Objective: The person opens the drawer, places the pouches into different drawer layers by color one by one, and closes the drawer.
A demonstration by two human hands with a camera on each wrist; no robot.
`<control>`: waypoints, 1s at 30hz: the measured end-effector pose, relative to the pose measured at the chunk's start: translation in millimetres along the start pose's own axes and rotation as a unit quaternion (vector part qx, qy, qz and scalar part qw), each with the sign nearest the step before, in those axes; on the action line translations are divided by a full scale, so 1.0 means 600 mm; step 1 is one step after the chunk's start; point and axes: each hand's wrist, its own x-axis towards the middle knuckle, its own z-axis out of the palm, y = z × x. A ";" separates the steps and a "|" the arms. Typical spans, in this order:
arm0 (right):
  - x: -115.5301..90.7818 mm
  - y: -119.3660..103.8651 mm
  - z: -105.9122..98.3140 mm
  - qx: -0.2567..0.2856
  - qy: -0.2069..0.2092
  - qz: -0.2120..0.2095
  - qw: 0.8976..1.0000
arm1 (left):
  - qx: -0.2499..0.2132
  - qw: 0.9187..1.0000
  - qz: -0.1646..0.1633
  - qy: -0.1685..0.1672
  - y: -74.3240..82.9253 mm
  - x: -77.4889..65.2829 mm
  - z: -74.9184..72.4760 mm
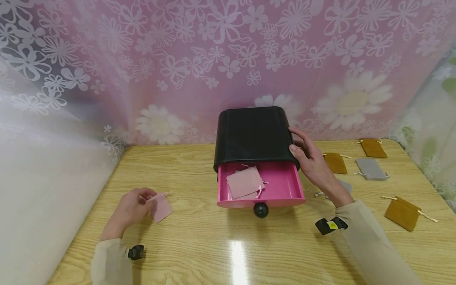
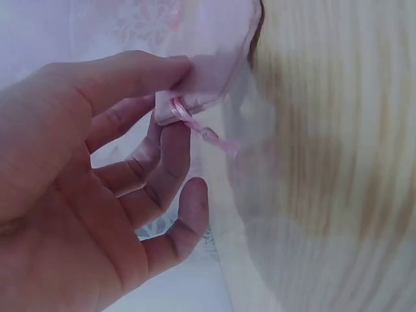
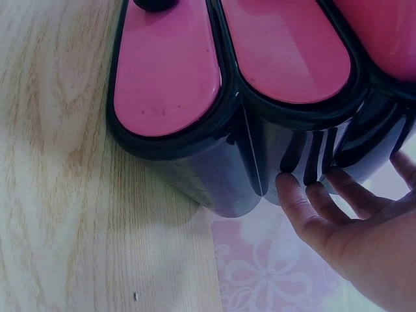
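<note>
Left of the box (image 1: 254,134), the left hand (image 1: 130,209) is pinching a pink pouch (image 1: 162,208) by its drawstring corner between thumb and fingers, while the remaining fingers are curving loosely beneath. Whether this pouch is touching the tabletop (image 1: 192,253), I cannot tell.

The right hand (image 1: 315,168) is pressing against the box's right side, its thumb resting at the top's edge and its fingers spreading slightly apart along the wall, pinching nothing.

At the box's front, the top drawer (image 1: 281,184) is standing open, its black knob (image 1: 261,210) pointing toward the person. Inside, on the left half, pale pink pouches (image 1: 245,183) are overlapping, the uppermost covering most of what is lying under it. Below, two lower drawers (image 3: 289,49) are sitting closed.

Right of the box, three brown pouches (image 1: 403,213) and two grey pouches (image 1: 371,169) are lying well apart from the pink ones; the grey pouch nearest the box is hiding partly behind the right forearm. Behind the box, a flowered cloth (image 1: 178,99) is hanging. Both forearms are wearing beige sleeves (image 1: 374,241).
</note>
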 end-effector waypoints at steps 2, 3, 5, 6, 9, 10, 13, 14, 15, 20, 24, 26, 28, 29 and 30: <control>0.000 0.000 0.000 0.002 -0.001 0.001 1.000 | -0.011 1.000 0.003 0.004 0.003 0.001 0.000; 0.000 -0.001 0.000 0.002 -0.002 0.002 1.000 | -0.018 1.000 0.005 0.005 0.005 0.001 0.000; 0.000 -0.003 -0.001 0.001 -0.004 0.007 1.000 | -0.036 0.999 0.012 0.008 0.009 0.002 -0.002; 0.000 -0.004 -0.001 0.002 -0.006 0.010 1.000 | -0.044 0.999 0.017 0.010 0.011 0.002 -0.002; 0.000 -0.007 -0.002 0.002 -0.013 0.017 1.000 | -0.066 0.997 0.039 0.018 0.019 0.002 -0.006; 0.001 -0.008 -0.003 0.002 -0.015 0.017 1.000 | -0.070 0.996 0.045 0.021 0.022 0.002 -0.007; 0.001 -0.009 -0.005 0.006 -0.022 0.013 1.000 | -0.081 0.995 0.055 0.029 0.031 0.000 -0.012; 0.001 -0.010 -0.005 0.006 -0.023 0.013 1.000 | -0.086 0.994 0.055 0.030 0.034 0.000 -0.013; 0.001 -0.010 -0.006 0.005 -0.025 0.014 1.000 | -0.089 0.994 0.056 0.031 0.038 -0.001 -0.014; 0.001 -0.014 -0.009 -0.016 -0.031 0.032 0.999 | -0.103 0.992 0.064 0.038 0.052 -0.005 -0.019; 0.003 -0.019 -0.010 -0.025 -0.029 0.039 0.999 | -0.111 0.990 0.074 0.054 0.066 -0.009 -0.024; 0.004 -0.021 -0.009 -0.021 -0.027 0.040 0.999 | -0.116 0.988 0.076 0.061 0.073 -0.011 -0.027; 0.006 -0.021 -0.008 -0.020 -0.024 0.038 0.999 | -0.121 0.987 0.082 0.070 0.079 -0.013 -0.029; 0.006 -0.021 -0.008 -0.023 -0.023 0.037 0.999 | -0.124 0.986 0.085 0.074 0.083 -0.014 -0.030; 0.006 -0.021 -0.008 -0.027 -0.022 0.036 0.999 | -0.129 0.984 0.089 0.080 0.086 -0.014 -0.031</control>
